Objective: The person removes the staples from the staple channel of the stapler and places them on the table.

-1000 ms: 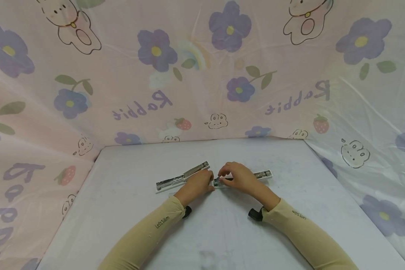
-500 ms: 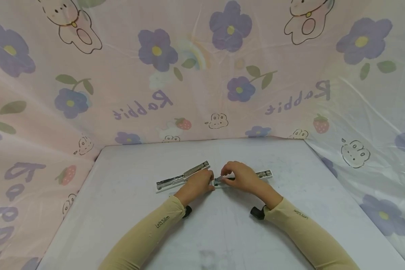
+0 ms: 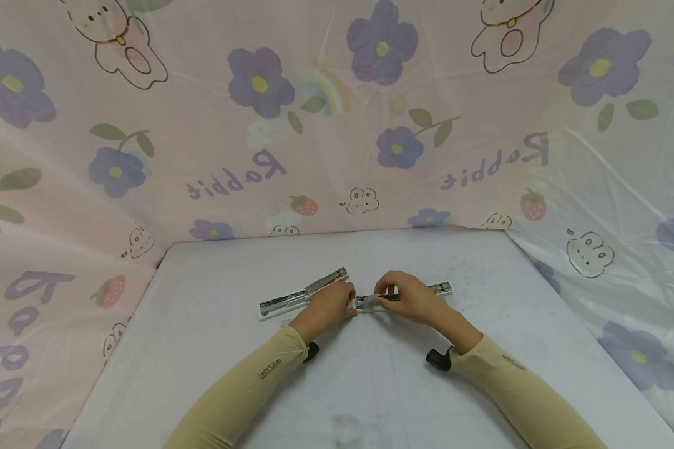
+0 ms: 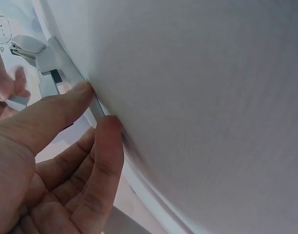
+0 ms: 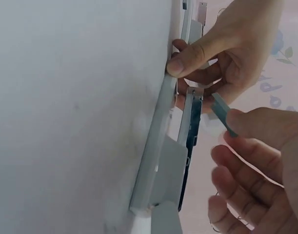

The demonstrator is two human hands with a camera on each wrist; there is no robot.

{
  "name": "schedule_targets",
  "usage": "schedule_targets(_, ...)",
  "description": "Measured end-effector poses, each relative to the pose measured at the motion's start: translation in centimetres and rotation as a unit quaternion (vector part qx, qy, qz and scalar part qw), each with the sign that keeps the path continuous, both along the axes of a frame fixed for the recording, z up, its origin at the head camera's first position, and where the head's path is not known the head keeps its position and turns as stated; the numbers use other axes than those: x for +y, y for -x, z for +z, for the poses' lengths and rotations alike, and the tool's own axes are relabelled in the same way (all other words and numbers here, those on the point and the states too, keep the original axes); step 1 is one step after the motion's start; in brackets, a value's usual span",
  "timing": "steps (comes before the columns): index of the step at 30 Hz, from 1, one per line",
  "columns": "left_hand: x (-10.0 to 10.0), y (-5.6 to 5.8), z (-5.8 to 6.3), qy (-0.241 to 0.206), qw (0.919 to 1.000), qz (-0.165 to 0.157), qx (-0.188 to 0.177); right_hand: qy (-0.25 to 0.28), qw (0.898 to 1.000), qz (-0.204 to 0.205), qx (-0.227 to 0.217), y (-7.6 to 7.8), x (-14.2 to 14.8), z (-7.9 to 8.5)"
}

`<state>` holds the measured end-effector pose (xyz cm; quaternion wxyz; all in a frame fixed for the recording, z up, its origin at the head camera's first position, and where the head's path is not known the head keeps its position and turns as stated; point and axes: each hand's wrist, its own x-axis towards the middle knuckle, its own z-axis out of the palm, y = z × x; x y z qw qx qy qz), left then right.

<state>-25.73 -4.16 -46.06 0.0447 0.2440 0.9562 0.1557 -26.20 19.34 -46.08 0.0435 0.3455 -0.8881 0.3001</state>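
My left hand point(image 3: 330, 302) pinches the near end of a white stapler point(image 5: 156, 168) that lies swung open on the table. The left wrist view shows its thumb and forefinger on the edge. My right hand point(image 3: 409, 298) holds a short strip of staples point(image 5: 220, 113) between thumb and forefinger. The strip stands just off the stapler's metal magazine point(image 5: 191, 122), and the other right fingers are loosely curled. A second opened white stapler point(image 3: 281, 305) lies beyond my left hand, partly covered by it.
The white table point(image 3: 230, 268) is backed by a curtain point(image 3: 326, 143) printed with flowers and rabbits, which also hangs along both sides. A black wrist mount point(image 3: 439, 359) sits under the right sleeve; another point(image 3: 311, 352) shows at the left sleeve.
My right hand has drawn a little to the right, taking the staple strip away from the stapler's near end. The left hand and both staplers stay where they were.
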Motion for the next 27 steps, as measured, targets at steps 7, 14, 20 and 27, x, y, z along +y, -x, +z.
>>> schedule_targets(7,0.0,0.0,0.1,0.007,1.0,0.003,-0.003,0.005,1.0,-0.005,0.001,-1.1,0.3,-0.4)
schedule_targets(14,0.0,0.0,0.1,-0.001,1.0,0.002,-0.006,-0.006,1.0,-0.017,-0.018,-1.9,0.4,-0.7)
schedule_targets(20,-0.1,0.1,-0.1,-0.009,0.9999,0.001,-0.004,-0.019,0.998,-0.021,-0.059,-2.3,0.4,-1.0)
schedule_targets(27,-0.1,0.1,-0.1,-0.015,0.9999,-0.002,-0.005,-0.025,0.996,-0.015,-0.08,-2.4,0.4,-1.3)
